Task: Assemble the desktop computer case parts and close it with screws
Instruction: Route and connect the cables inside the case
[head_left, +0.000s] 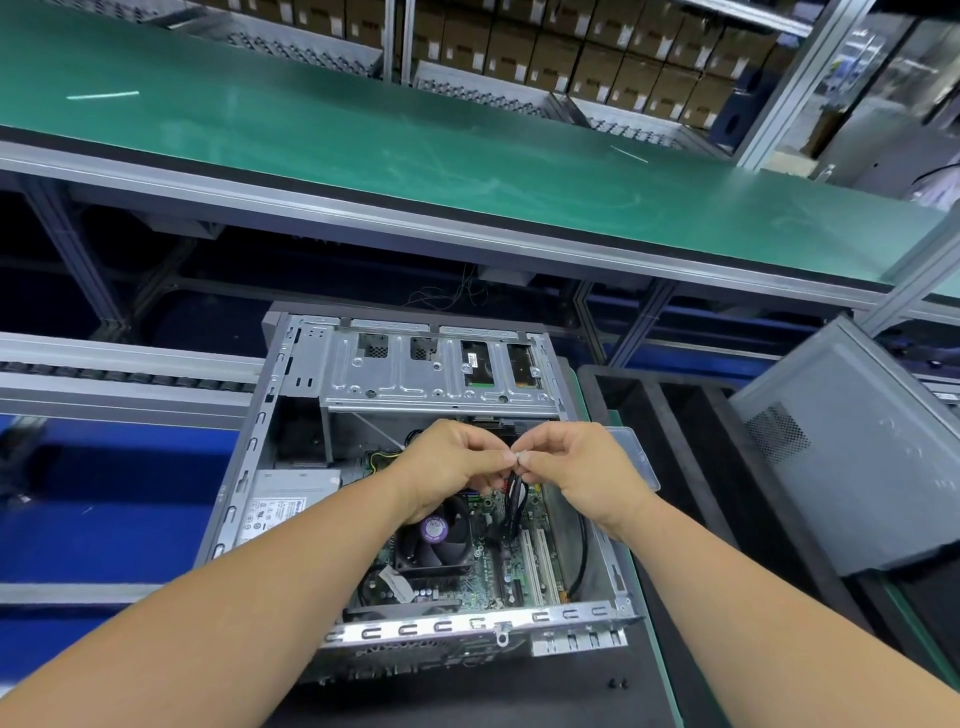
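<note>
An open desktop computer case (291, 426) lies on its side in front of me, with its motherboard (483, 577), black CPU fan (434, 535) and grey power supply (283, 506) exposed. My left hand (452, 462) and my right hand (576, 467) meet above the case's middle. Both pinch a small white tie (519, 456) around a bundle of black cables (514, 499) that hangs down to the board. The grey side panel (857, 457) leans upright at the right, apart from the case. Two small black screws (618, 682) lie on the dark mat near the case's front right corner.
A black tray with dividers (670, 410) stands right of the case, under the leaning panel. A clear plastic box (636, 452) sits by my right hand. A green conveyor shelf (415, 156) runs across above. Roller rails (104, 379) and blue surface (104, 509) lie left.
</note>
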